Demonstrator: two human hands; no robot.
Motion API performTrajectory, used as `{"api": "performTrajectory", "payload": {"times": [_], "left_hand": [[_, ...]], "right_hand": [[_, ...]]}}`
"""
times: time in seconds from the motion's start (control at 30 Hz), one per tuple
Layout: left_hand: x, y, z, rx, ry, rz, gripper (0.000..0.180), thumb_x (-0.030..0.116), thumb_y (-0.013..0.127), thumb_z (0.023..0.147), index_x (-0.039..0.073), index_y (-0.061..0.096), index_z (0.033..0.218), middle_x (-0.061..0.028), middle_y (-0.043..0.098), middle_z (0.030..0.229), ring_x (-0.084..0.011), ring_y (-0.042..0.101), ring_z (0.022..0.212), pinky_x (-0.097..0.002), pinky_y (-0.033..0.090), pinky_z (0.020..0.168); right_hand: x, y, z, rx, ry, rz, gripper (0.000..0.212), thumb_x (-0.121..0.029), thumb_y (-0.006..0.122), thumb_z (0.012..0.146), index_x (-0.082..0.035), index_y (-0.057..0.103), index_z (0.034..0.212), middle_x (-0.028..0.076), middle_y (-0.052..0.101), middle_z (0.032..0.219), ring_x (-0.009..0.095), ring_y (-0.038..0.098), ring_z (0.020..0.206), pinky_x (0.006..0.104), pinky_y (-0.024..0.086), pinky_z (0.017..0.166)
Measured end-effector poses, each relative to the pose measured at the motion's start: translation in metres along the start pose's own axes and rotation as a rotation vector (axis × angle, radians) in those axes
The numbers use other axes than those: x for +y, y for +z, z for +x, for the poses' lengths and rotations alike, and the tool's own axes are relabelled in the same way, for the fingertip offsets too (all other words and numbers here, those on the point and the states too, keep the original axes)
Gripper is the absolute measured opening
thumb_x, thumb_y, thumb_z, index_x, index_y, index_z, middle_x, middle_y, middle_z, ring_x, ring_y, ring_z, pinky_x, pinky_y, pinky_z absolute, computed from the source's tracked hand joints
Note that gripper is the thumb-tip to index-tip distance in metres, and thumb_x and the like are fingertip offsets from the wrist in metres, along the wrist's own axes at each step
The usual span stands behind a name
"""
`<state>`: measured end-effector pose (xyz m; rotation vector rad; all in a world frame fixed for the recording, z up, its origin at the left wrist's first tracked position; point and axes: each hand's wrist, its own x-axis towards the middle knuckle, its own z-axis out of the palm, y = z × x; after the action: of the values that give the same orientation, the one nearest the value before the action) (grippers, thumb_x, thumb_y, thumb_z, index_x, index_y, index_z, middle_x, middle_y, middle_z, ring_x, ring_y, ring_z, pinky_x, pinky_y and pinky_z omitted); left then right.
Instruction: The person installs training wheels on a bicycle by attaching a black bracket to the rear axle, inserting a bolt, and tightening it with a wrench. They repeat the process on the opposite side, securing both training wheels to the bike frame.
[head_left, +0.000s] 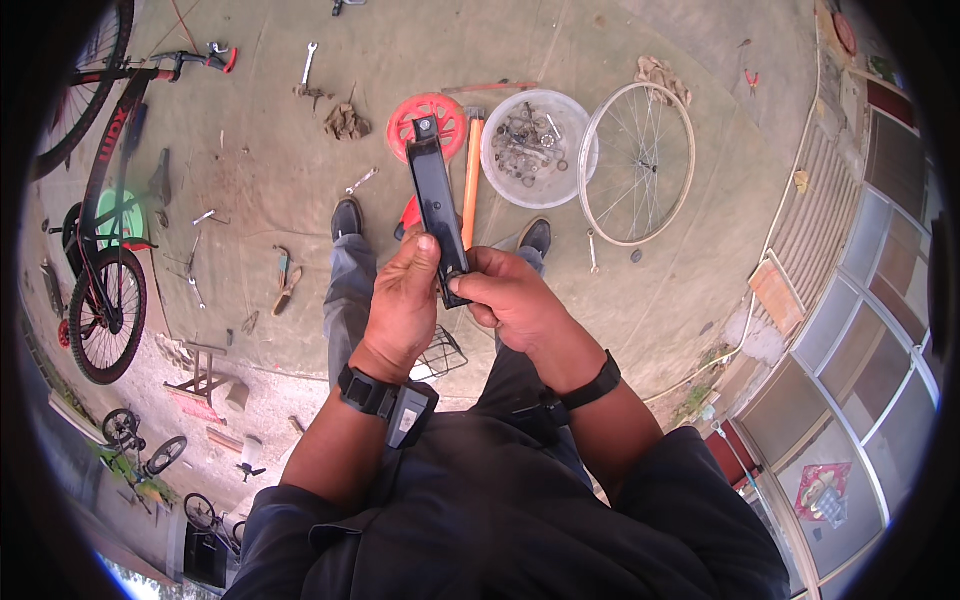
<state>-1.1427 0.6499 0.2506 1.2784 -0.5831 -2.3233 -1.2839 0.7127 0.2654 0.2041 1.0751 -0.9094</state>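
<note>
With left grip (402,300) and right grip (518,298), we grasp the near end of a long, glossy black bar (433,190) above a stained, greenish ground (270,180); beyond it we see a basin (505,190), a bicycle (121,130) and windowed panels (850,345).

Site is identified as an open-air bicycle repair yard. A bicycle (112,140) is seen at ten o'clock, a loose wheel (648,168) between one and two. Small parts (546,142) are held in a tub (497,180) near twelve; a wrench (309,64) is noted at eleven. More bicycles (122,430) are observed at eight, windows (850,355) at three.
</note>
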Motion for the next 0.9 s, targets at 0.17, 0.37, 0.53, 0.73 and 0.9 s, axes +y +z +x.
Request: {"api": "performTrajectory", "payload": {"times": [0.17, 0.37, 0.53, 0.73, 0.9], "left_hand": [[0.005, 0.008, -0.005, 0.014, 0.037, 0.002, 0.040, 0.033, 0.047, 0.106, 0.000, 0.060, 0.125, -0.0024, 0.060, 0.110, -0.0101, 0.054, 0.098, -0.0262, 0.044, 0.086], [0.010, 0.012, -0.010, -0.009, 0.068, -0.039, 0.037, 0.030, 0.048, 0.106, 0.001, 0.061, 0.126, -0.0007, 0.062, 0.112, -0.0092, 0.055, 0.100, -0.0260, 0.044, 0.089], [0.015, 0.012, -0.017, -0.021, 0.096, -0.085, 0.038, 0.028, 0.049, 0.106, 0.000, 0.060, 0.128, -0.0038, 0.061, 0.122, -0.0135, 0.056, 0.110, -0.0315, 0.042, 0.100], [0.021, 0.017, -0.024, -0.045, 0.142, -0.090, 0.040, 0.030, 0.051, 0.105, -0.001, 0.059, 0.128, -0.0063, 0.063, 0.122, -0.0158, 0.057, 0.112, -0.0340, 0.042, 0.103], [0.026, 0.018, -0.030, -0.032, 0.149, -0.108, 0.041, 0.030, 0.052, 0.104, -0.002, 0.059, 0.128, -0.0087, 0.065, 0.119, -0.0168, 0.058, 0.112, -0.0346, 0.042, 0.103]], "right_hand": [[0.003, 0.004, -0.007, 0.013, -0.045, -0.007, 0.013, -0.005, 0.065, 0.088, -0.001, 0.061, 0.099, 0.003, 0.061, 0.082, 0.004, 0.045, 0.050, 0.0202, 0.031, 0.043], [0.001, 0.011, -0.018, 0.028, -0.128, -0.030, 0.014, -0.004, 0.064, 0.088, 0.001, 0.059, 0.100, 0.004, 0.061, 0.084, 0.004, 0.044, 0.050, 0.0203, 0.032, 0.042], [0.002, 0.022, -0.029, 0.064, -0.331, -0.147, 0.025, -0.002, 0.065, 0.089, -0.001, 0.054, 0.112, 0.004, 0.061, 0.086, 0.003, 0.046, 0.054, 0.0196, 0.034, 0.045], [0.006, 0.034, -0.039, 0.127, -0.590, -0.299, 0.038, 0.004, 0.066, 0.088, -0.002, 0.048, 0.120, 0.004, 0.063, 0.093, 0.000, 0.052, 0.065, 0.0167, 0.040, 0.054], [0.004, 0.039, -0.046, 0.175, -0.682, -0.521, 0.031, 0.004, 0.067, 0.089, -0.002, 0.052, 0.116, 0.002, 0.063, 0.095, -0.001, 0.051, 0.064, 0.0169, 0.040, 0.054]]}}
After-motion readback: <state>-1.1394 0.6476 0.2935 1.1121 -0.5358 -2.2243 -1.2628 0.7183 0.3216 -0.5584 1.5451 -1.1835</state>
